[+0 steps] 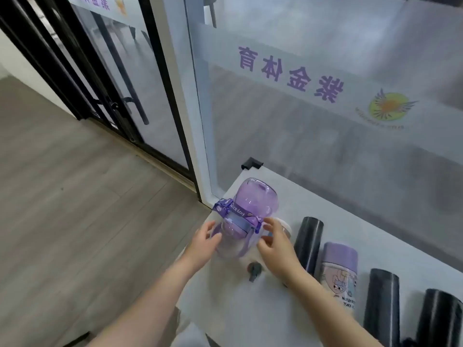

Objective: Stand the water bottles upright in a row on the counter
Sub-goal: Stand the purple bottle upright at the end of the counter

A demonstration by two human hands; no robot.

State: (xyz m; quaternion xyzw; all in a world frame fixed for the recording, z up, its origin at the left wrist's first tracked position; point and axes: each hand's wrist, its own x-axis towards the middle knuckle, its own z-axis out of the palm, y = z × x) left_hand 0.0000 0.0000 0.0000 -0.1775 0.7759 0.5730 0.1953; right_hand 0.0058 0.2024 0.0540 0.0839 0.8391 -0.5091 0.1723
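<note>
White counter point(313, 216): we work at its far left corner, where a black corner guard point(251, 163) caps the tip; its left edge drops straight to the grey wood floor point(75, 196).
Back edge: a frosted glass wall point(325, 121) with purple lettering runs along it, so we have open room only toward us and to the left.
Purple bottle point(246, 211): it stands near that corner, a "Nice day" strap across its lid.
Left hand point(201, 245): our spread fingers touch the bottle's left side.
Right hand point(275, 244): our curved fingers meet its right side near the strap; whether they clamp it we cannot tell.
Row: a black bottle point(308, 244), a lavender cartoon bottle point(339, 269) and two more black bottles point(383, 301) stand rightward along the counter.
Loose part: a small dark cap point(254, 270) lies below our right hand.
</note>
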